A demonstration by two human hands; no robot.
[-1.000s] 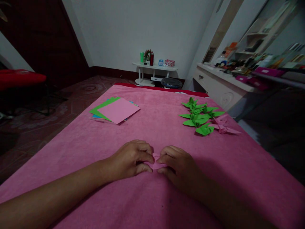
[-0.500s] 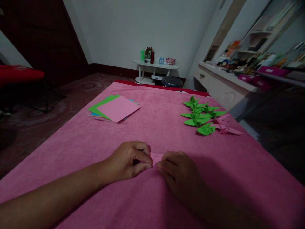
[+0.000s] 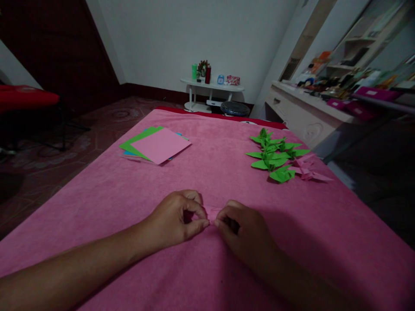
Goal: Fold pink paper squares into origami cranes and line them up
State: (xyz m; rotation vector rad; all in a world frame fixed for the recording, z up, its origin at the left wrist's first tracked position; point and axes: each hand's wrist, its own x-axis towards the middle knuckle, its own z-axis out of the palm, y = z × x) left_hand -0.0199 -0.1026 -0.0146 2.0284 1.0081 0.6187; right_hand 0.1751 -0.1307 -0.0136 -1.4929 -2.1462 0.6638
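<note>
A small piece of folded pink paper [image 3: 212, 212] lies between my hands on the pink cloth, its outline hard to pick out against the cloth and partly covered by fingers. My left hand [image 3: 181, 215] pinches its near left edge between thumb and forefinger. From the other side, my right hand [image 3: 241, 224] pinches it too, thumb and forefinger close together. The fingertips of both hands almost meet at the paper's near edge.
A stack of coloured paper sheets [image 3: 162, 146], pink on top, lies at the back left. Several green paper cranes [image 3: 269, 157] and a pink folded crane [image 3: 308, 169] sit at the back right. Beyond the bed-like pink surface [image 3: 207, 172] stands a white side table [image 3: 212, 85].
Both hands still pinch the pink paper. The right fingers have arched, opening a gap behind the pinch, and the left finger loop has widened slightly.
</note>
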